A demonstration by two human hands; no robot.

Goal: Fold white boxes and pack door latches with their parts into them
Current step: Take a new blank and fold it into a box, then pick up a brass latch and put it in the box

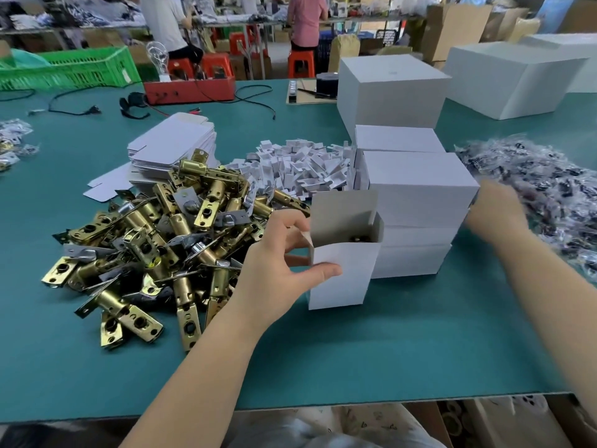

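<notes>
Meanwhile the left hand [284, 250] grips the open white box [342, 273]; the blurred right hand [497, 208] reaches toward bagged parts [549, 189], grasp unclear.

A green plastic crate [74, 67] is sitting at the far left of the teal table [387, 350], and a red tray [190, 88] is lying beside it — black cables [255, 98] trailing out around it. Beyond the table, two people are sitting on red stools [300, 63], brown cartons [458, 27] standing to their right.
</notes>
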